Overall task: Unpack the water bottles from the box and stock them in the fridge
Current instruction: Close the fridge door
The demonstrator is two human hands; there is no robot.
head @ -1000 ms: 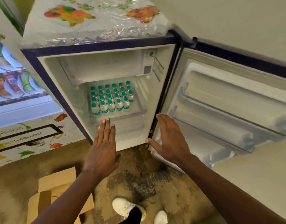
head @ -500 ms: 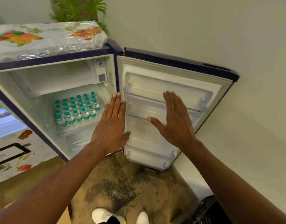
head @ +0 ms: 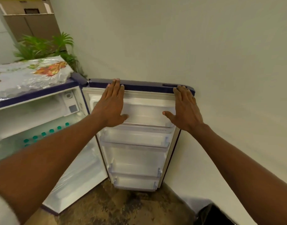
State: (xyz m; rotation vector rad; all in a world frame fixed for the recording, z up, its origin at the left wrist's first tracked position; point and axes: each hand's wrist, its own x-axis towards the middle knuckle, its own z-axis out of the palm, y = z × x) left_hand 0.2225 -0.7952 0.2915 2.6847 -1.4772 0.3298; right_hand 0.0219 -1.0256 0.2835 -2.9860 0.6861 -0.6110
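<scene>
Evidently stocking was over: bottles (head: 47, 133) stood on the fridge (head: 42, 95) shelf while both hands, flat and holding nothing, reached the door (head: 136, 143), left hand (head: 111, 106) near its hinge corner, right hand (head: 185, 108) at its free corner. Next, I judged, came swinging it shut.

No text, label, brand, number or sign can be read anywhere in this view. The fridge door (head: 136, 143) has a faint line of marking on the front lip of one clear shelf, too blurred and small to make out. The plastic-wrapped fridge top (head: 30, 75) carries only colourful fruit-like pictures with no lettering that can be told, the cardboard box (head: 25, 7) up in the corner shows a dark patch but no legible words, and the water bottles (head: 47, 135) show just green caps.
</scene>
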